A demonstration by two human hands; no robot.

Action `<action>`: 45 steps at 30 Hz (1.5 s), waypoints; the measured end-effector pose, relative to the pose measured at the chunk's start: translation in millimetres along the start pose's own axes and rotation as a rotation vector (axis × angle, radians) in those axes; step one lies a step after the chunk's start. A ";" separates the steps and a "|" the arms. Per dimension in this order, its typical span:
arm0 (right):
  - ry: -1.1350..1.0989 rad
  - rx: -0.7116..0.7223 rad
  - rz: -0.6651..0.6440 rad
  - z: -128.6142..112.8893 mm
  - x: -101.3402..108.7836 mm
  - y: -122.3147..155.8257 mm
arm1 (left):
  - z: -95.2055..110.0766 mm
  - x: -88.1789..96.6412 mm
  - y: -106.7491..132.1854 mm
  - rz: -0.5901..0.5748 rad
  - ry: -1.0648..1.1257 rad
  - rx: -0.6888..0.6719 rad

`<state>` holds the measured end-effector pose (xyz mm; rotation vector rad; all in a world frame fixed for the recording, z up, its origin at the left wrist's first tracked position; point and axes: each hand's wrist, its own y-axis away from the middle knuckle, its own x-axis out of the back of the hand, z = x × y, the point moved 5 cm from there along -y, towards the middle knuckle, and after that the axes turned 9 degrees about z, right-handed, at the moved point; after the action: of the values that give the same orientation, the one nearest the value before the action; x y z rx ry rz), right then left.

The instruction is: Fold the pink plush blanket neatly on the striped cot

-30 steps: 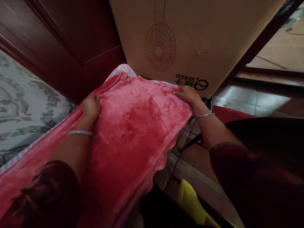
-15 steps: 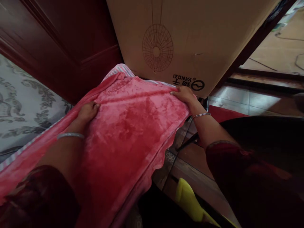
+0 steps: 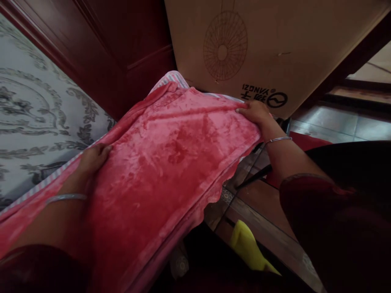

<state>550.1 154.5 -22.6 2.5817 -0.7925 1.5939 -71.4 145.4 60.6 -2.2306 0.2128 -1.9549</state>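
A red plush cloth (image 3: 171, 162) lies spread over a long narrow surface, and a striped cover (image 3: 180, 79) shows beneath it along the far end and left edge. Near the left edge, my left hand (image 3: 94, 159) has its fingers curled on the plush, gripping it. At the far right corner, my right hand (image 3: 256, 113) pinches the cloth's edge between thumb and fingers. A raised crease runs across the far end, leading to the right hand. What supports the cloth is mostly hidden.
Beyond the cloth stands a large cardboard box (image 3: 269, 40) with a fan drawing, close to a dark red door (image 3: 137, 36). Patterned wallpaper (image 3: 39, 110) is on the left. Below right, a yellow object (image 3: 249, 246) lies near a black round-edged thing (image 3: 351, 162) and the tiled floor.
My left hand has moved from the crease toward the cloth's left edge and nearer to me. My right hand keeps its hold on the far right corner. The view has shifted left.
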 end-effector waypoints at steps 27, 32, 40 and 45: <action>0.069 0.007 -0.124 -29.2 28.3 13.8 | 4.0 8.9 85.2 0.189 0.121 -0.175; 0.118 -0.050 -0.061 -34.1 42.7 26.4 | 7.5 -4.3 111.0 0.183 0.272 -0.118; 0.097 0.024 -0.061 -37.9 67.5 23.8 | 8.5 -7.7 114.4 0.237 0.314 -0.095; 0.176 0.021 -0.179 -30.7 70.2 24.9 | 6.3 -9.5 115.4 0.258 0.331 -0.108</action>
<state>538.9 111.8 44.9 2.4035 -0.5197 1.7498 -66.0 35.0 25.3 -1.8112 0.6280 -2.1928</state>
